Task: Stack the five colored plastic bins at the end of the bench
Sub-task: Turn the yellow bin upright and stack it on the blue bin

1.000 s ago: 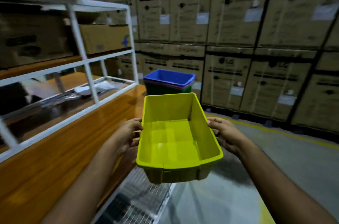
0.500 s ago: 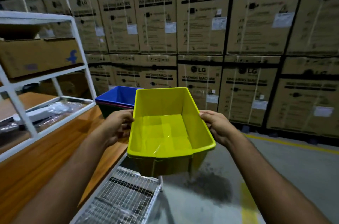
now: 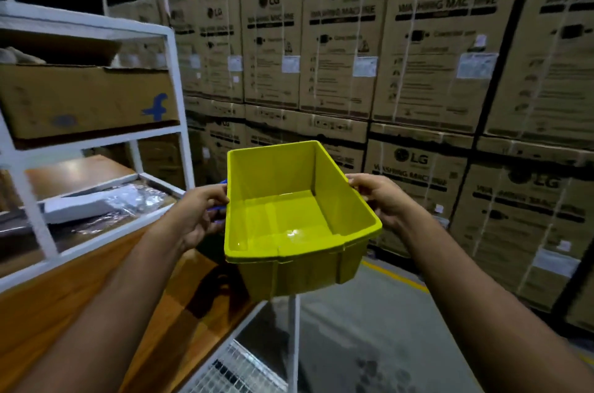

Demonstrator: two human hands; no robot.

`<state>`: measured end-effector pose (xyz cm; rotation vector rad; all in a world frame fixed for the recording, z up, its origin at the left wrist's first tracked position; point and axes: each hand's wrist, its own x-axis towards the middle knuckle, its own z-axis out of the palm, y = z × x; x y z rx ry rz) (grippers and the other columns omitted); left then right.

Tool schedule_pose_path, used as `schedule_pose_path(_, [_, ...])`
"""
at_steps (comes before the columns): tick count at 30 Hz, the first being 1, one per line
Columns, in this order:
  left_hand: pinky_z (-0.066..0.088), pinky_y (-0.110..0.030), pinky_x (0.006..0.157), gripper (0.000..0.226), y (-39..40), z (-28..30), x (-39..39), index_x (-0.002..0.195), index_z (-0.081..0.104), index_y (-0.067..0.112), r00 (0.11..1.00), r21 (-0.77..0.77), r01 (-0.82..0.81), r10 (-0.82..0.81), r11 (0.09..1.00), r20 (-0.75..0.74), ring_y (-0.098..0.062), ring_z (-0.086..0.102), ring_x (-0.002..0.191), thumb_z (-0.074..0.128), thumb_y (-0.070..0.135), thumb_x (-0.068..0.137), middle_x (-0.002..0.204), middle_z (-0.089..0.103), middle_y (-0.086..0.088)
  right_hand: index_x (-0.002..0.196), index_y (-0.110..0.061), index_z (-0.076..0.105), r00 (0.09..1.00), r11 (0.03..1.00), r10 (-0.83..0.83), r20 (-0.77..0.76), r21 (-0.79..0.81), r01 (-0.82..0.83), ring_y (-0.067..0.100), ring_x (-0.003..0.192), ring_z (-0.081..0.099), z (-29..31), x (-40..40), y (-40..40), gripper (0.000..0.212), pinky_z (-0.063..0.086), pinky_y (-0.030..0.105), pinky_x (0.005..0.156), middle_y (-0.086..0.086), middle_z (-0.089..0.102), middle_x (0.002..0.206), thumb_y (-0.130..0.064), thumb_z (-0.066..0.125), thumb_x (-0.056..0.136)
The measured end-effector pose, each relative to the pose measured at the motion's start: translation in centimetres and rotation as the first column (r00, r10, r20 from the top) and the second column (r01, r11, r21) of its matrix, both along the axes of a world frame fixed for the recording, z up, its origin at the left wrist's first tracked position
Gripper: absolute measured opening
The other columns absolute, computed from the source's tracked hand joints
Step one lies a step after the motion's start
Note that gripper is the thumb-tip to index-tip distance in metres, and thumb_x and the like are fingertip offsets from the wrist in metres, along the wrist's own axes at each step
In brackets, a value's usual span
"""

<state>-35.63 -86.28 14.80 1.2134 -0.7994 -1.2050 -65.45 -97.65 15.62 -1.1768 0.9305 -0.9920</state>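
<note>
I hold an empty yellow-green plastic bin (image 3: 295, 219) in the air with both hands, its open side up. My left hand (image 3: 201, 215) grips its left rim and my right hand (image 3: 377, 199) grips its right rim. The bin hangs over the far end of the wooden bench (image 3: 96, 296). Behind it the stack of other bins is almost wholly hidden; only a sliver of the blue bin (image 3: 218, 209) shows between my left fingers and the yellow wall.
A white metal shelf frame (image 3: 175, 96) stands on the bench at left, holding a cardboard box (image 3: 86, 100) and plastic-wrapped items (image 3: 106, 206). A wall of large cardboard cartons (image 3: 418, 71) fills the background. A white wire rack (image 3: 244, 367) sits below, beside grey floor.
The yellow bin has moved forward and up, over the stack; it now covers the blue bin, which was in plain view at its left. My view has swung closer to the bench end.
</note>
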Motion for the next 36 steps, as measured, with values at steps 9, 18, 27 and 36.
schedule_pose_path(9, [0.054, -0.034, 0.073, 0.034, -5.8, 0.2, 3.8, 0.104, 0.069, 0.016, 0.972, -0.004, -0.233, 0.232, 0.973, -0.027, -0.019, 0.059, 0.078, 0.045, 0.001, 0.084, 0.104, 0.063, -0.008, 0.123, 0.007, 0.061, 0.952, 0.952, 0.306, -0.024, -0.017, -0.306, 0.004, 0.052, 0.067, 0.2, 6.3, -13.4, 0.031, 0.050, 0.015, 0.048, 0.006, 0.075, 0.074, 0.001, 0.052, 0.094])
schedule_pose_path(18, [0.056, -0.033, 0.071, 0.038, -10.0, -0.5, 2.9, 0.112, 0.066, 0.016, 0.903, -0.014, -0.429, 0.429, 0.903, 0.004, -0.016, 0.061, 0.075, 0.044, 0.001, 0.085, 0.099, 0.063, -0.006, 0.121, 0.008, 0.061, 0.833, 0.835, 0.547, -0.084, -0.018, -0.550, 0.005, 0.043, 0.060, -0.1, 10.6, -24.2, 0.029, 0.047, 0.016, 0.040, 0.008, 0.073, 0.071, 0.003, 0.054, 0.093])
schedule_pose_path(27, [0.052, -0.028, 0.057, 0.029, -12.7, -1.7, 1.0, 0.095, 0.070, 0.015, 0.790, 0.011, -0.613, 0.613, 0.790, 0.020, -0.015, 0.059, 0.071, 0.046, 0.002, 0.084, 0.090, 0.064, -0.003, 0.115, -0.002, 0.068, 0.732, 0.737, 0.667, -0.135, -0.017, -0.675, 0.032, 0.097, 0.063, -2.1, 13.5, -30.9, 0.025, 0.055, 0.044, 0.087, 0.024, 0.069, 0.113, -0.007, 0.060, 0.092])
schedule_pose_path(36, [0.055, -0.023, 0.052, 0.033, -13.3, -2.2, -0.2, 0.097, 0.067, 0.014, 0.725, 0.042, -0.688, 0.687, 0.724, 0.047, -0.016, 0.060, 0.073, 0.041, -0.002, 0.085, 0.093, 0.064, -0.004, 0.119, 0.000, 0.064, 0.638, 0.642, 0.753, -0.160, -0.038, -0.766, 0.019, 0.077, 0.070, -2.7, 15.3, -31.8, 0.026, 0.059, 0.027, 0.053, 0.022, 0.070, 0.108, -0.004, 0.058, 0.094])
